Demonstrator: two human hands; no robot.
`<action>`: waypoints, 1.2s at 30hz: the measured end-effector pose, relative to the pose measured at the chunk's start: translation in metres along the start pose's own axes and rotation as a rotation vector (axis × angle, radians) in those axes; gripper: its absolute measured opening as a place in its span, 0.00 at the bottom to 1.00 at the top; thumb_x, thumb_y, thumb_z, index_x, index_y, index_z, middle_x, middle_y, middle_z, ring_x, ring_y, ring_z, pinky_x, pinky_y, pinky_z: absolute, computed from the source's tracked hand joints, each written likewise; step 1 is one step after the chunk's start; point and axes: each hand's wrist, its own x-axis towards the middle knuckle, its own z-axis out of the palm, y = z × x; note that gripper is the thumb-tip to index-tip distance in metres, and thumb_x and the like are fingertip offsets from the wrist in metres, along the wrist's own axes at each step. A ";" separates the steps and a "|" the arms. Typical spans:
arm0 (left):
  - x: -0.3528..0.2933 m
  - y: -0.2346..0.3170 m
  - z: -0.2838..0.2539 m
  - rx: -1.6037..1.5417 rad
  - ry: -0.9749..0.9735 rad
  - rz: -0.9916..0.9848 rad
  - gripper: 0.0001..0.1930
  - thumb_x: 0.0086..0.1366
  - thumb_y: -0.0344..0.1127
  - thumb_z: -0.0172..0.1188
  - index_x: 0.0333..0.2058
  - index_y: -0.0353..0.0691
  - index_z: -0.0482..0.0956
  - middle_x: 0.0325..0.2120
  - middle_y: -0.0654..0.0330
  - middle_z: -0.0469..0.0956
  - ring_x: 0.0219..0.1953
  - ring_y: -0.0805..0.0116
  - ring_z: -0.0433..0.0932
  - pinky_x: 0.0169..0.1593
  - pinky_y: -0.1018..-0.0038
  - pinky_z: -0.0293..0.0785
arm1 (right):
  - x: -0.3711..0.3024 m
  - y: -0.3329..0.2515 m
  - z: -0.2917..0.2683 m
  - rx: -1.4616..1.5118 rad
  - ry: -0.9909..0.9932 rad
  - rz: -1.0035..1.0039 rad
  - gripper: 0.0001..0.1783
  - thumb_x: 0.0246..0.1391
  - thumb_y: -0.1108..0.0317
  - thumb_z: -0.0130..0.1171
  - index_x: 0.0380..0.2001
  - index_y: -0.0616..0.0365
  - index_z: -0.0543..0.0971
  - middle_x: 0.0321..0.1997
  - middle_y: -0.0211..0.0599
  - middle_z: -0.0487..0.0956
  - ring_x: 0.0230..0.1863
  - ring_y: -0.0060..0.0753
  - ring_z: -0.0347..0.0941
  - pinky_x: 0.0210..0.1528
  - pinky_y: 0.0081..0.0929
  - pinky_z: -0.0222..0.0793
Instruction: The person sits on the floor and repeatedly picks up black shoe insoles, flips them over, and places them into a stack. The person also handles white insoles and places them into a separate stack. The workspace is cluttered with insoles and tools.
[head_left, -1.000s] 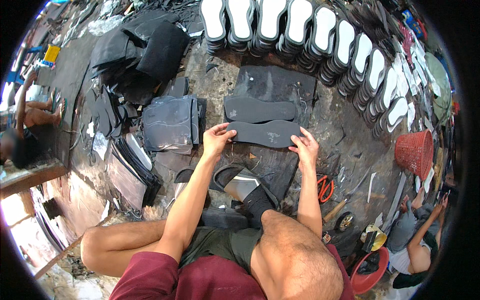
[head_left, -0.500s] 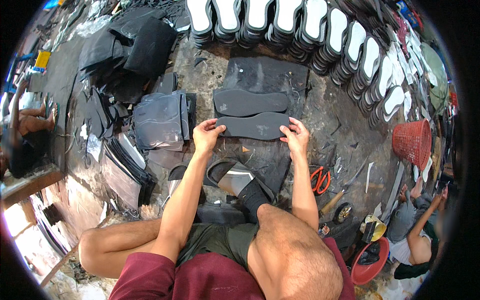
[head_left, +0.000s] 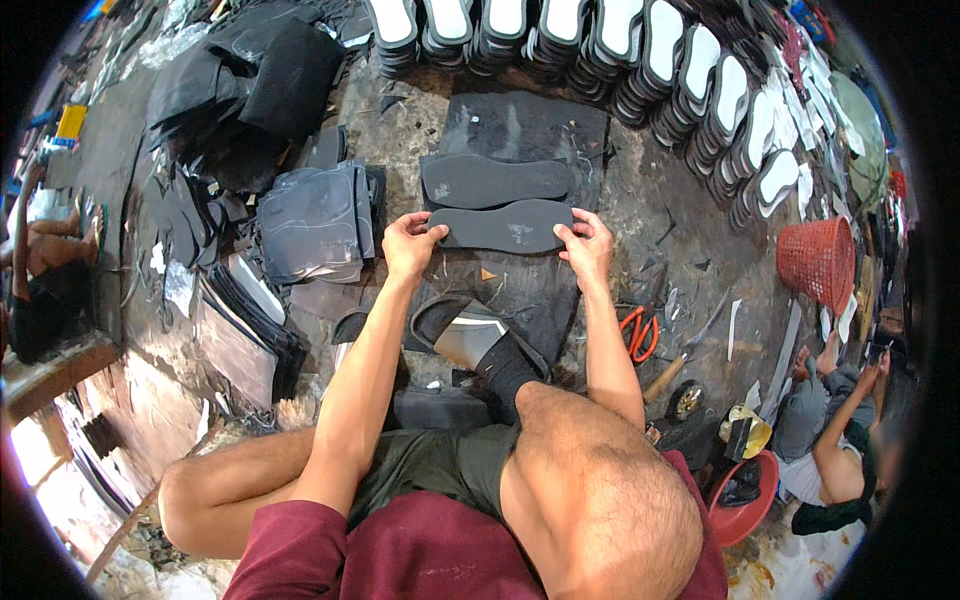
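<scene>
A dark grey sole-shaped foam piece (head_left: 500,227) lies level between my hands. My left hand (head_left: 408,245) grips its left end between thumb and fingers, and my right hand (head_left: 587,246) pinches the right end the same way. Just beyond it, a second foam sole (head_left: 495,181) rests on a black sheet (head_left: 530,120), its near edge almost meeting the held one. Whether the held piece touches the sheet below, I cannot tell.
Stacks of soles with white tops (head_left: 560,25) curve along the far side to the right. Dark sheets (head_left: 312,225) are piled at left. Orange-handled scissors (head_left: 638,335), a knife (head_left: 672,370) and a red basket (head_left: 816,262) stand at right. Other people sit at both edges.
Both hands keep hold of the foam sole in much the same pose. The whole view has shifted slightly, with the scene sitting higher in the picture.
</scene>
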 end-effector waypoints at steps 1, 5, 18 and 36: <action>-0.002 0.001 0.002 0.006 0.018 0.004 0.22 0.50 0.30 0.77 0.45 0.32 0.84 0.33 0.58 0.85 0.33 0.74 0.82 0.41 0.75 0.78 | -0.003 -0.001 0.000 -0.194 0.049 -0.040 0.25 0.49 0.72 0.72 0.52 0.55 0.80 0.39 0.36 0.84 0.39 0.31 0.81 0.33 0.31 0.77; -0.003 -0.001 0.001 0.080 0.073 0.062 0.23 0.49 0.33 0.75 0.45 0.34 0.84 0.32 0.56 0.85 0.35 0.69 0.83 0.43 0.71 0.79 | -0.019 -0.028 0.006 -0.970 0.192 -0.289 0.26 0.46 0.55 0.75 0.50 0.46 0.84 0.40 0.32 0.86 0.49 0.48 0.76 0.55 0.46 0.69; -0.016 0.001 -0.041 -0.278 -0.300 -0.217 0.20 0.66 0.27 0.62 0.57 0.40 0.78 0.41 0.65 0.82 0.39 0.76 0.77 0.41 0.76 0.71 | -0.003 -0.008 -0.006 -0.020 -0.071 0.133 0.29 0.47 0.59 0.77 0.49 0.63 0.82 0.43 0.36 0.83 0.47 0.34 0.78 0.52 0.33 0.72; -0.032 0.154 0.018 -1.555 -1.208 0.151 0.21 0.78 0.51 0.40 0.29 0.47 0.73 0.27 0.65 0.69 0.34 0.67 0.66 0.42 0.65 0.66 | -0.130 -0.226 0.008 -0.299 -0.235 -0.958 0.19 0.46 0.68 0.75 0.44 0.54 0.85 0.45 0.39 0.83 0.43 0.39 0.80 0.43 0.31 0.77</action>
